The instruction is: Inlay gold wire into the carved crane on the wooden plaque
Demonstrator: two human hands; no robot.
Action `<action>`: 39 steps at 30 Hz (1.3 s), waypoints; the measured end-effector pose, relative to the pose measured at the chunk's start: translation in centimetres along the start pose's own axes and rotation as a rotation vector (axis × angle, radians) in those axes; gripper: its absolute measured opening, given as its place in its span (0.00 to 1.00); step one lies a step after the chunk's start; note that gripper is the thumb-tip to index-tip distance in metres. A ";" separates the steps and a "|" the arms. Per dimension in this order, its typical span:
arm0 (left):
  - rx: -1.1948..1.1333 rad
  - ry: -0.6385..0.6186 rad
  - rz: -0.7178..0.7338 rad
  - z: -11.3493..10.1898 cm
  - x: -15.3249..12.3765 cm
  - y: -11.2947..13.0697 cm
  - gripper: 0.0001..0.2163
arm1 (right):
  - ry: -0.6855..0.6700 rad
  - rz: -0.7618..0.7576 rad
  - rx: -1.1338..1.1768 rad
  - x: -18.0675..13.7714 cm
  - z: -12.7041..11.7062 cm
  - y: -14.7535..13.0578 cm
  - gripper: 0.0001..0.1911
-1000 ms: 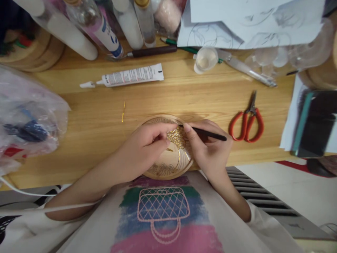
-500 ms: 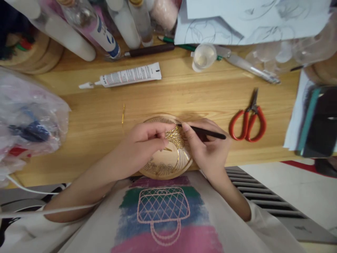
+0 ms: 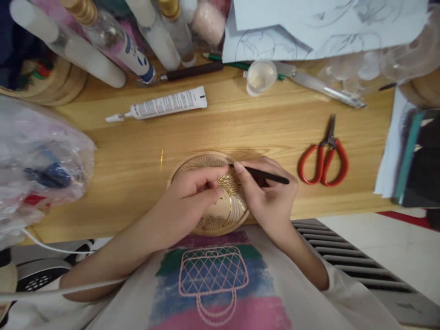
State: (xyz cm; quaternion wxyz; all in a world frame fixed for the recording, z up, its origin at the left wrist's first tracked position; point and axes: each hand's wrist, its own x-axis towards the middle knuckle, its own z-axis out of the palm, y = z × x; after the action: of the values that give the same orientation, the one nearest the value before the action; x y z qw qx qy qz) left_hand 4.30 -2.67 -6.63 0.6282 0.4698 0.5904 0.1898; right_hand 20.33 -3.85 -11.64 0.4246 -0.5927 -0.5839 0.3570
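Observation:
A round wooden plaque (image 3: 220, 220) lies at the table's front edge, printed with fine dark lines. Shiny gold wire (image 3: 227, 184) follows part of its feather-like pattern. My left hand (image 3: 192, 192) rests over the plaque's left side, index finger and thumb bent together; whatever they pinch is too small to make out. From the right, my right hand (image 3: 270, 190) grips a slim black tool (image 3: 270, 175), resembling tweezers, like a pen. Its tip meets the left index fingertip above the upper part of the pattern. Left of the plaque lies a short gold wire piece (image 3: 162, 158).
Red-handled pliers (image 3: 323, 158) lie at right, near a dark phone-like object (image 3: 421, 160). Behind are a white glue tube (image 3: 170, 103), a small plastic cup (image 3: 261, 79), a clear-handled pen (image 3: 319, 87), bottles (image 3: 127, 50) and sketched papers (image 3: 275, 41). A plastic bag (image 3: 51, 169) sits at left.
The view has shifted slightly. Both hands stay together over the plaque, the black tool's tip still at the left fingertip. A gold strip below the left thumb now shows less.

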 end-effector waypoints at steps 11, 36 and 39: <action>0.102 0.055 0.028 1.3 -1.0 -0.5 0.15 | -0.011 -0.025 -0.008 0.1 -0.1 0.0 0.03; 0.280 0.350 0.542 0.0 -2.2 -0.5 0.08 | 0.077 0.174 0.513 0.8 -1.4 0.0 0.04; 0.237 0.359 0.733 -0.4 -2.5 0.8 0.07 | 0.055 0.168 0.696 1.6 -1.5 -0.9 0.07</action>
State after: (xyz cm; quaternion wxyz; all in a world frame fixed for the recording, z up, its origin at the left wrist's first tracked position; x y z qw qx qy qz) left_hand 3.58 -4.09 -4.54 0.3481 0.6771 0.5019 0.4104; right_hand 21.42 -2.47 -10.13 0.5856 -0.4682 -0.3649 0.5520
